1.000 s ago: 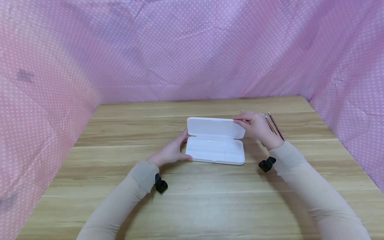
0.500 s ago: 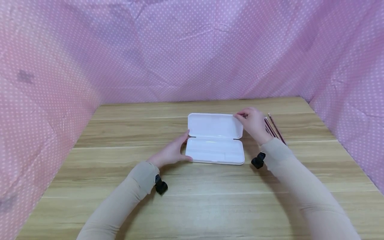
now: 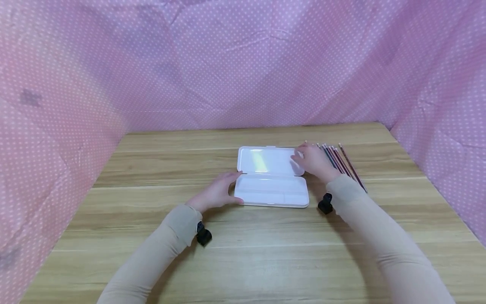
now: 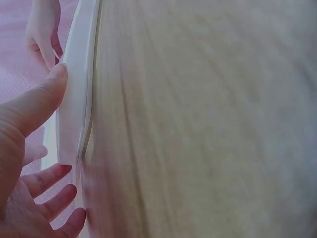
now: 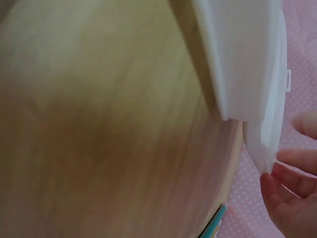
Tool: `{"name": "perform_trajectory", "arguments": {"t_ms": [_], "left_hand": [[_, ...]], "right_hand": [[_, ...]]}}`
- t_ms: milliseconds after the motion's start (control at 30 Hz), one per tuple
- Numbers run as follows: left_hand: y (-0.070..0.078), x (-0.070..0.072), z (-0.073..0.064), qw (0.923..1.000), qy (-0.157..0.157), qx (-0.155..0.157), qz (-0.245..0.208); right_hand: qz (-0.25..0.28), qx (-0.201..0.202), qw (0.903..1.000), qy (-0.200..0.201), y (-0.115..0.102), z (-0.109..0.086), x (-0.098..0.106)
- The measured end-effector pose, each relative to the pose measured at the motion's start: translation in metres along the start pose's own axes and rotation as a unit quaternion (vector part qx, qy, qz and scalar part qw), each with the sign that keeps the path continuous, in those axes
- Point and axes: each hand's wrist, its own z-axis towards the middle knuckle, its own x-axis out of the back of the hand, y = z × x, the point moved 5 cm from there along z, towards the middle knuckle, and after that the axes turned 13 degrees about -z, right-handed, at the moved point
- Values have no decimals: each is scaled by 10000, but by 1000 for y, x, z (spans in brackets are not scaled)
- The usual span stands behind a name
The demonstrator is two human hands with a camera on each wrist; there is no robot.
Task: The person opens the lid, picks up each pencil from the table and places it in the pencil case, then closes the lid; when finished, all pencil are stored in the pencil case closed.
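Note:
A white pencil case (image 3: 271,191) lies unfolded on the wooden table, its hollow base toward me and its lid (image 3: 275,162) laid back behind. My left hand (image 3: 216,192) holds the base at its left end, thumb at the front corner and fingers around the back one. At the lid's right end is my right hand (image 3: 315,161). In the right wrist view its fingertips (image 5: 270,181) touch the lid's corner, while the thumb (image 5: 304,124) stands apart. Several pencils (image 3: 343,162) lie side by side just right of that hand, partly hidden behind the wrist.
The wooden table (image 3: 265,257) extends around the case on every side. Pink polka-dot cloth (image 3: 243,67) hangs behind the table and along both sides. A teal pencil end (image 5: 214,223) shows low in the right wrist view.
The lid has tipped backward from raised to lying back. My right hand has moved slightly left with it and loosened its pinch, uncovering more pencils. The left hand has stayed at the base.

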Motion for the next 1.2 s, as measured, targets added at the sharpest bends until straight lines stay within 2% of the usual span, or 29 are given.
{"name": "perform_trajectory", "arguments": {"t_ms": [167,367,567,700,933,1200], "left_hand": [[2,0,-1,9999,1,103,67],[4,0,-2,9997,-109,211,19],[1,-2,0,9994,-311,98,-105],[-1,-2,1,9992,-383,138,-57],[-1,-3,1,9991,-365,190,77],[0,-3,-1,9991,-347,211,91]], "right_hand": [[140,-4,9987,-485,0,2,-8],[17,-59,9942,-1078,-1,2,-19],[-76,53,9921,-1249,-8,1,-21],[-28,111,9939,-1095,-8,-2,-15],[292,362,9981,-413,-7,-9,9],[1247,202,9918,-170,2,-30,37]]}}
